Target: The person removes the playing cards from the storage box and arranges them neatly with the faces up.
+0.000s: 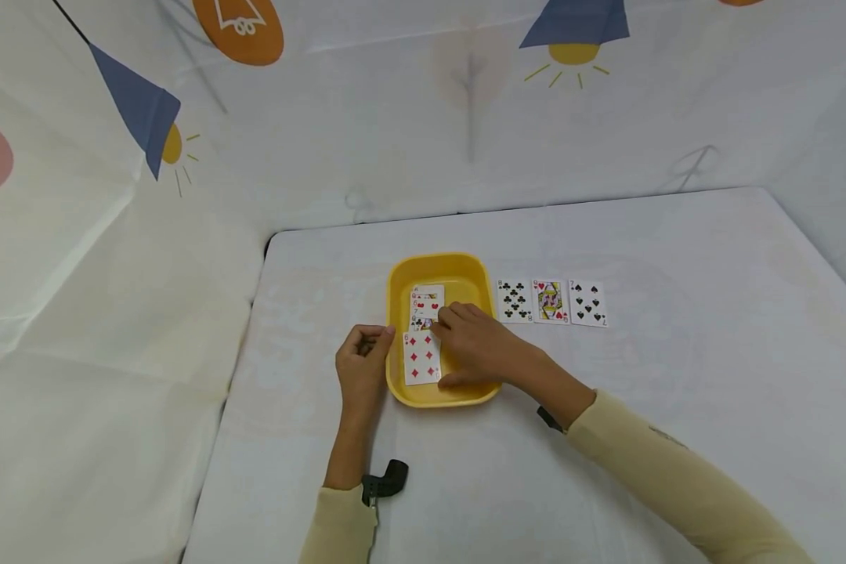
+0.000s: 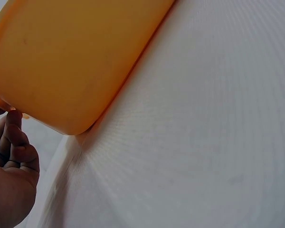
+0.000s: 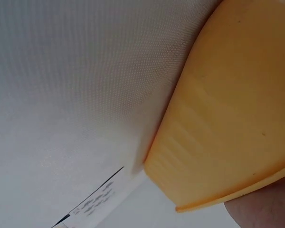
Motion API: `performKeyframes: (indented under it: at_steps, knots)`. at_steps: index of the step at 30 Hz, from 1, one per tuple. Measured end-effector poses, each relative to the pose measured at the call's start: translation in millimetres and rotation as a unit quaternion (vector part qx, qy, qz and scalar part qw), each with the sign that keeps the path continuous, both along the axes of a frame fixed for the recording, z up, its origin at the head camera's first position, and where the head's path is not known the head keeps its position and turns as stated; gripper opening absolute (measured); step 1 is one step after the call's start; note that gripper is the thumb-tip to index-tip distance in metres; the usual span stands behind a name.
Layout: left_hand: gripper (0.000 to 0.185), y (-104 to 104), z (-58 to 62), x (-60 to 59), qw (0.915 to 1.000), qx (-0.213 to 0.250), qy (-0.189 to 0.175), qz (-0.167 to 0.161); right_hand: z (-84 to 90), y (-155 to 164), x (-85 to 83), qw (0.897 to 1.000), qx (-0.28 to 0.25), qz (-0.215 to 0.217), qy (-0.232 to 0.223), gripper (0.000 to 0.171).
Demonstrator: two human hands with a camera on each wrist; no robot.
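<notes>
In the head view, a yellow tray (image 1: 489,294) holds several overlapping playing cards. The six of diamonds (image 1: 421,358) lies uppermost at the near end, with a red heart card (image 1: 430,304) and others partly covered beyond it. My left hand (image 1: 363,362) pinches the tray's left rim between thumb and fingers; the left wrist view shows those fingertips at the rim of the tray (image 2: 80,57). Reaching over the right wall, my right hand (image 1: 475,345) holds the six of diamonds, fingers at its far right corner and thumb at its near one. The right wrist view mostly shows the tray's outer wall (image 3: 232,109).
Just right of the tray, the eight of clubs (image 1: 515,301), queen of hearts (image 1: 551,301) and seven of spades (image 1: 588,303) lie face up in a row. White cloth covers the table (image 1: 677,352). A printed fabric wall (image 1: 409,133) rises behind it, another at the left.
</notes>
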State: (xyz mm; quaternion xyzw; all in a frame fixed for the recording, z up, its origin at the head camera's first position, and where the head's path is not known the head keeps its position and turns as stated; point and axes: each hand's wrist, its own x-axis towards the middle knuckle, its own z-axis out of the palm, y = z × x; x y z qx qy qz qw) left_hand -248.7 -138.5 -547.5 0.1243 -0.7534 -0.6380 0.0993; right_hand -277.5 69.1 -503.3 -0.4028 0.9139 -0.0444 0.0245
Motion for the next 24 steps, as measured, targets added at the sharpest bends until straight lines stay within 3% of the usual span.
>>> performKeyframes:
  at_steps: [13,24]
  knots:
    - [0.022,0.8,6.6,0.9,0.9999,0.013,0.0,-0.007,-3.2,-7.5,-6.0,0.999,0.04,-0.013,-0.009,0.093]
    - [0.026,-0.2,0.1,-0.4,0.9999,0.013,0.008,-0.004,-0.3,-9.2,-6.2,0.998,0.046,-0.02,-0.026,0.09]
